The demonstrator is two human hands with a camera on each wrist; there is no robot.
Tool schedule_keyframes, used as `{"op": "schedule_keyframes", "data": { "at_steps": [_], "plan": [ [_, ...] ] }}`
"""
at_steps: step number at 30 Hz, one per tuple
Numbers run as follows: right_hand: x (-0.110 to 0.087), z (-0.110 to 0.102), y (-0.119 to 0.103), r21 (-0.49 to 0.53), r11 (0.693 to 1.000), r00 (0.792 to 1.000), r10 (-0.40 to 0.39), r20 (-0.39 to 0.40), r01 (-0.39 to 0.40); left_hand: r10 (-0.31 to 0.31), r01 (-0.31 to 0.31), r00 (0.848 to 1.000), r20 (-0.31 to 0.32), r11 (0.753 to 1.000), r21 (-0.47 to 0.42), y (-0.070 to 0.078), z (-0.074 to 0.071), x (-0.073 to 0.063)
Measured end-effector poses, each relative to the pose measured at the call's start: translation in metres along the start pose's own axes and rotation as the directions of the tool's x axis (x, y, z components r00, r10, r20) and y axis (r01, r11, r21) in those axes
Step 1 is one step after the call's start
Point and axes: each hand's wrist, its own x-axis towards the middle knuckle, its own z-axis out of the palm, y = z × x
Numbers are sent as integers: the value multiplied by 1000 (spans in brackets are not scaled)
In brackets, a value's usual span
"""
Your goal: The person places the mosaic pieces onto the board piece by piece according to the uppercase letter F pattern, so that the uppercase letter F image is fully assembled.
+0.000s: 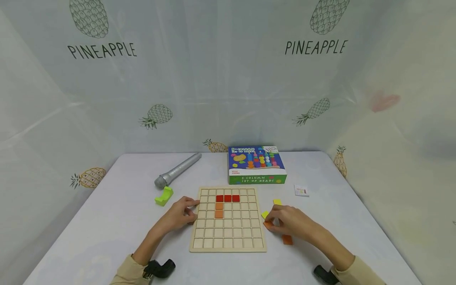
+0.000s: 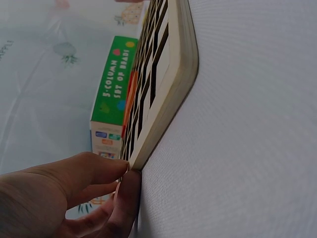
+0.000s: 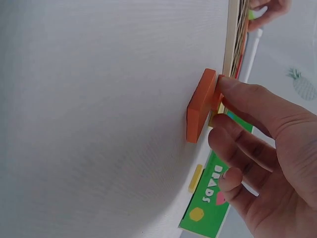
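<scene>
A pale wooden grid board lies flat on the table. Set in its squares are a row of red tiles and, below the left end, orange tiles. My left hand holds the board's left edge between thumb and fingers; the left wrist view shows these fingertips at the rim. Right of the board, my right hand pinches an orange tile low at the table, partly covered by the fingers. Another orange tile lies nearer me. Yellow tiles lie beside and beyond the right hand.
At the back stands a bead-set box. A silver microphone lies back left, with a lime-green curved piece in front of it. A small printed card lies at the right. Pineapple-print cloth hangs behind the table.
</scene>
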Motion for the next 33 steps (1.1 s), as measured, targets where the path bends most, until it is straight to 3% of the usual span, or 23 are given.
{"op": "schedule_keyframes", "data": {
  "at_steps": [11, 21, 33],
  "plan": [
    [3, 2, 2, 6, 1000, 1000, -2, 25, 2, 30, -30, 1000, 6, 1000, -3, 0, 1, 0],
    [-3, -2, 7, 6, 998, 997, 58, 46, -58, -8, 8, 1000, -2, 1000, -3, 1, 0, 0],
    [-5, -2, 12, 43, 997, 998, 58, 31, -60, 15, -15, 1000, 1, 1000, 26, 2, -2, -2]
  ]
}}
